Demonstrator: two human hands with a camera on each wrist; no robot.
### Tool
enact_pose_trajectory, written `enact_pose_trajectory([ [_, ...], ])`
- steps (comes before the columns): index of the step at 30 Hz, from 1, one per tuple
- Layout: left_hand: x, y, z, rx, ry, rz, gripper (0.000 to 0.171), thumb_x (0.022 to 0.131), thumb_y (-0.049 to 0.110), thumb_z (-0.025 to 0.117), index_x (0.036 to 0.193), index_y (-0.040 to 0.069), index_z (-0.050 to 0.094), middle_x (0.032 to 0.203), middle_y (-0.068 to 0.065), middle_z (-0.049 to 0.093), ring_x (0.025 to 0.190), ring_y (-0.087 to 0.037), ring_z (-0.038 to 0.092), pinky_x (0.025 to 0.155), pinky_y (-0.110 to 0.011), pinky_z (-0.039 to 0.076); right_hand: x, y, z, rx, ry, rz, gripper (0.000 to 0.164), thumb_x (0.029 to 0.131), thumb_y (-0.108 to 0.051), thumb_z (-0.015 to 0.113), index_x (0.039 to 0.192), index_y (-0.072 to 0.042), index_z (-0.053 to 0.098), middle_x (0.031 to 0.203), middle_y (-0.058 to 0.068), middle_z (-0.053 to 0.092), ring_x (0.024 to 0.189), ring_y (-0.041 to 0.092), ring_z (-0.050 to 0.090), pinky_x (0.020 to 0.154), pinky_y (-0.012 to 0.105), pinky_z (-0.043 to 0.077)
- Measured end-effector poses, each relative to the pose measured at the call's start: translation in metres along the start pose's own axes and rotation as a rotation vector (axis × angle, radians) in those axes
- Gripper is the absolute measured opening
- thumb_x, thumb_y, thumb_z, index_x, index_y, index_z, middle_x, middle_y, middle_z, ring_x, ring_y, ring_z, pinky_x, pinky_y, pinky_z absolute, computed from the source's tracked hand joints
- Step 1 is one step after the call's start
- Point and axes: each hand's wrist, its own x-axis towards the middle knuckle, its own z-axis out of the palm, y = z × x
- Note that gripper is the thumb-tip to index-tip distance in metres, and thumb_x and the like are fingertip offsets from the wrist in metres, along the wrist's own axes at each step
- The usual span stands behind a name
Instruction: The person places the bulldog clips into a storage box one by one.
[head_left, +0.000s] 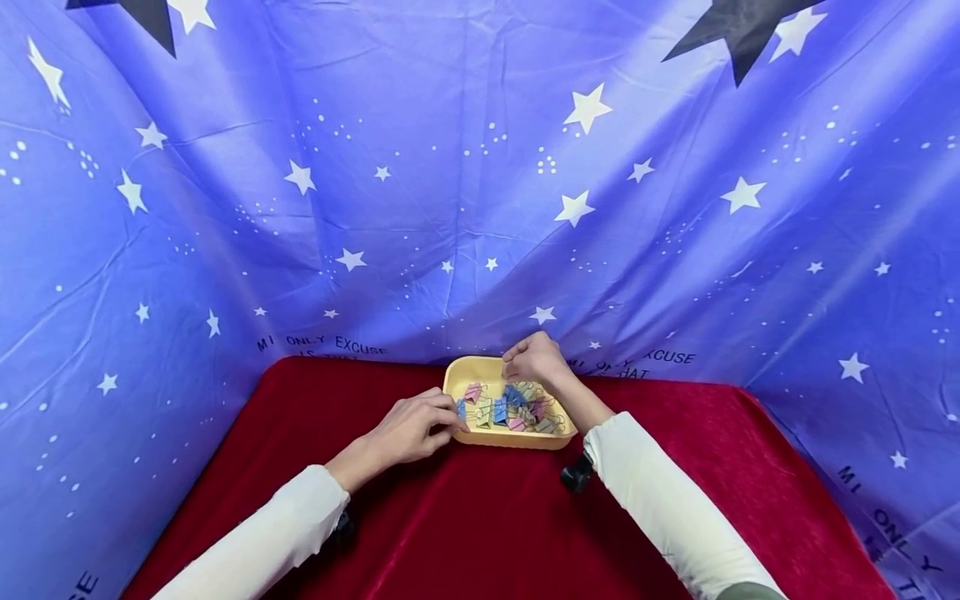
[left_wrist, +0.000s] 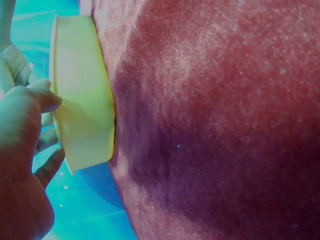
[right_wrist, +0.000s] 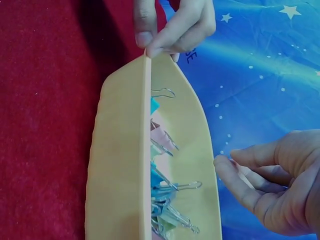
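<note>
A yellow plastic basket [head_left: 517,439] with rounded corners holds several small binder clips in blue [head_left: 500,410], pink [head_left: 472,392] and pale yellow, wire handles sticking up. My left hand [head_left: 416,425] pinches its left end; in the right wrist view the thumb and fingers [right_wrist: 187,22] sit either side of the rim. At the far rim is my right hand [head_left: 536,358], loosely curled. From the right wrist, that hand [right_wrist: 285,182] shows its index fingertip right at the rim, thumb a little apart, and nothing visible between them.
Under the basket lies a dark red velvet cloth [head_left: 480,517] covering the table. A blue curtain [head_left: 450,167] with white stars hangs close behind the basket and along both sides. Black wrist cameras [head_left: 576,473] are strapped beneath the white sleeves [head_left: 667,500].
</note>
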Motion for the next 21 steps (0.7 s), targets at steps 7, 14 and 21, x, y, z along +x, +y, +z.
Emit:
enact_pose_trajectory([
  [7,-0.001,0.0,0.002,-0.024,0.011,0.001,0.024,0.096,0.009,0.084,0.11,0.027,0.09,0.106,0.01,0.077,0.102,-0.009,0.065,0.076,-0.023,0.058,-0.007,0.01,-0.019,0.04,0.01,0.0,0.03,0.092,0.011,0.08,0.122,0.012,0.079,0.105,0.03,0.083,0.09,0.034,0.087,0.094,0.043,0.068],
  [14,-0.003,-0.003,0.002,0.011,0.06,0.048,0.023,0.095,0.009,0.085,0.109,0.027,0.09,0.105,0.01,0.076,0.1,-0.009,0.065,0.075,-0.023,0.058,-0.024,0.019,-0.04,0.042,0.012,-0.08,0.034,0.095,0.005,0.078,0.128,0.016,0.076,0.112,0.031,0.083,0.099,0.036,0.087,0.092,0.038,0.069],
  [21,-0.015,-0.001,0.002,-0.031,0.063,0.001,0.026,0.096,0.018,0.084,0.122,0.024,0.088,0.118,0.005,0.077,0.114,-0.014,0.067,0.095,-0.034,0.062,-0.053,0.04,-0.064,0.035,0.039,-0.139,0.043,0.105,-0.014,0.077,0.139,0.011,0.072,0.128,0.031,0.079,0.1,0.025,0.086,0.095,0.038,0.069],
])
